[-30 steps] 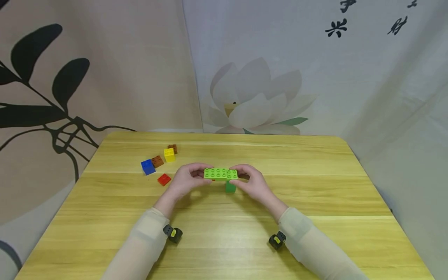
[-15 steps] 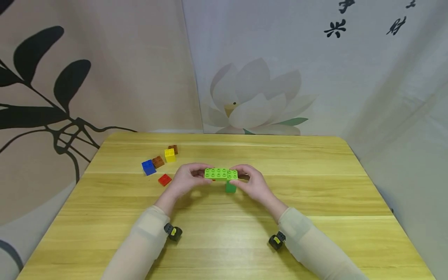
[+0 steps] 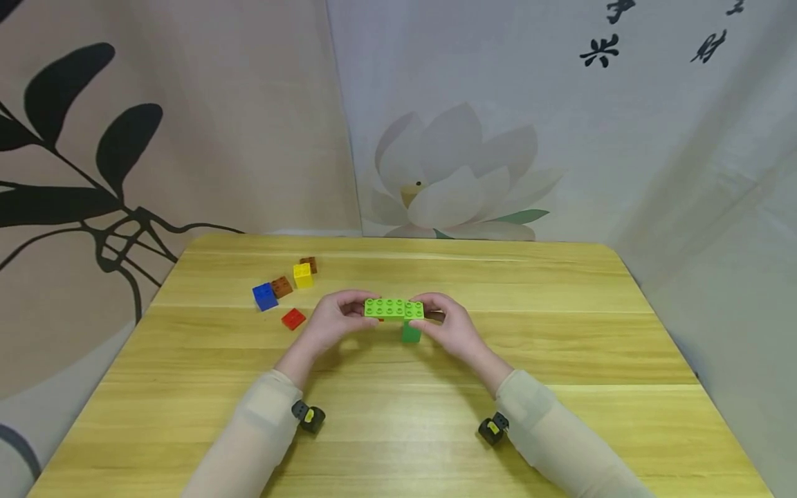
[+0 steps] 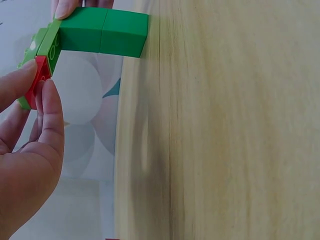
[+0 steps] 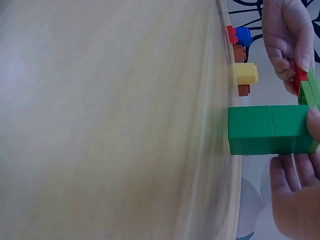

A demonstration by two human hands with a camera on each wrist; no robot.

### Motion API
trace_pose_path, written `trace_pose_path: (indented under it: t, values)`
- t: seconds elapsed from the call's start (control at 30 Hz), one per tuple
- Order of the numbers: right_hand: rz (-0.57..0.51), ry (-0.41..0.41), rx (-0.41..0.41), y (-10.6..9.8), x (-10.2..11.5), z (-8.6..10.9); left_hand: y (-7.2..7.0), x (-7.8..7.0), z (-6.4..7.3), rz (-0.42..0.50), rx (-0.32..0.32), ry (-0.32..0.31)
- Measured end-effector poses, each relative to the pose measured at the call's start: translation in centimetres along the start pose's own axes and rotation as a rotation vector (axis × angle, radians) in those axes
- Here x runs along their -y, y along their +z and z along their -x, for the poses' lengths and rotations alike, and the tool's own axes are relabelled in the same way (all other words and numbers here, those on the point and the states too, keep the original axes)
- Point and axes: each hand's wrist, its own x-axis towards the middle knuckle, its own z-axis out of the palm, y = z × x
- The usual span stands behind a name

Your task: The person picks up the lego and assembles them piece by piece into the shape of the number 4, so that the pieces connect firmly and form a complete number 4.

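Observation:
Light green studded bricks lie flat in a row above the table's middle. Under their right end is a column of two dark green bricks, its foot at or close to the tabletop. Below the left part, a red brick is attached. My left hand pinches the left end, thumb on the red brick and fingers at the far side. At the right end, my right hand pinches the assembly where the light green meets the dark green column. Fingertips hide parts of both ends.
Left of my hands on the wooden table lie a blue brick, a brown brick beside it, a yellow brick, another brown brick behind that, and a loose red brick. A printed curtain hangs behind.

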Motion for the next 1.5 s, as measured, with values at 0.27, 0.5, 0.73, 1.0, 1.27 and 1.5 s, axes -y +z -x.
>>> trace_pose_path:
  t: [0.27,0.5,0.73,1.0,1.27,1.5]
  values:
    - [-0.015,0.008,0.008,-0.1,0.0,-0.1,0.1,0.1,0.0,-0.003,-0.005,0.011]
    - [-0.024,0.026,0.007,0.0,0.0,-0.1,-0.6,0.2,0.2,-0.015,0.005,0.036]
    - [-0.036,0.043,0.005,-0.1,-0.2,0.0,-3.0,1.0,1.3,-0.06,-0.009,0.068]
    - [-0.07,0.058,0.006,-0.1,-0.2,0.0,-6.2,2.3,2.5,-0.123,-0.115,0.117]
    - [-0.095,0.091,0.011,0.1,-1.4,-0.4,-8.4,3.0,3.7,-0.242,-0.282,0.073]
    - [-0.121,0.095,0.006,0.4,-4.4,-1.3,-9.3,3.2,4.4,-0.341,-0.282,-0.044]
